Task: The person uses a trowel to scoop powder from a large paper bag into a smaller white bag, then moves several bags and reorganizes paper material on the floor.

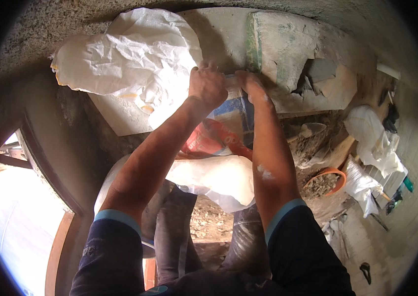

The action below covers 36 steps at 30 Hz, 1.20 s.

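My left hand (209, 88) is closed at the top of a sack (228, 116) printed in red, blue and white. Beside it, my right hand (251, 85) is closed on the same top edge, and the sack hangs between my forearms. White powder marks my right forearm. Below the printed sack, white sheet-like material (214, 180) bulges in front of my legs. A crumpled white woven sack (135, 54) lies just left of my left hand. To the right of my right hand is a torn, dusty paper sack (293, 54).
On the right, an orange tub (342, 180) holds grey rubble. White bags (369, 130) and a small black object (365, 271) lie on the floor beyond. A rough wall (46, 29) runs along the back. Bright light comes through a framed opening (21, 197) at left.
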### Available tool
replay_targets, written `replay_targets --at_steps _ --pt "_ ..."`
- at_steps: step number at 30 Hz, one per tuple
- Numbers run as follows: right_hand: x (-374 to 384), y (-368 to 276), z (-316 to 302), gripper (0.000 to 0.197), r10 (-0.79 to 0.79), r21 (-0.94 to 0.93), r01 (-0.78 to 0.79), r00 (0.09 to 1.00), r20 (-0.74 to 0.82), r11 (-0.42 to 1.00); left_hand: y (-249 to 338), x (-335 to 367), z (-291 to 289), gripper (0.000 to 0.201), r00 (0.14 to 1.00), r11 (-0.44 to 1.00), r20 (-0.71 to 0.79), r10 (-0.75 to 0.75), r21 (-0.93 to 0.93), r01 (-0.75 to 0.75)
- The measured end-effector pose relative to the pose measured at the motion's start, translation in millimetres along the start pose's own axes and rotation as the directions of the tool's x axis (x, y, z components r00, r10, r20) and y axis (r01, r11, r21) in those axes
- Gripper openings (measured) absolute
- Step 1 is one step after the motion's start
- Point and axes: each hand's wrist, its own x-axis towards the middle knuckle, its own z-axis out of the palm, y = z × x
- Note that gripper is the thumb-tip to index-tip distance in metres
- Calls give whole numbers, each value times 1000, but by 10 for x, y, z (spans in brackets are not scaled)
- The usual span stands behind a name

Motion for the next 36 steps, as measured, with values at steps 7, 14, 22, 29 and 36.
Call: replay_targets --at_steps 7,14,22,29,36 --pt "161 41 50 46 -119 -7 119 992 33 993 -426 177 561 28 887 928 422 -186 -222 300" --pt "266 263 -49 42 -68 48 67 998 7 997 -462 299 493 20 892 640 452 15 -690 339" --pt "262 175 79 37 7 205 -39 988 156 978 -815 575 1379 19 919 847 328 220 -532 -13" --pt "172 215 1 38 -23 278 -28 984 176 960 -540 764 1089 24 810 891 558 182 -442 104" --pt "105 261 36 60 29 105 -46 988 155 993 -505 631 1253 36 804 708 575 -151 -505 494"
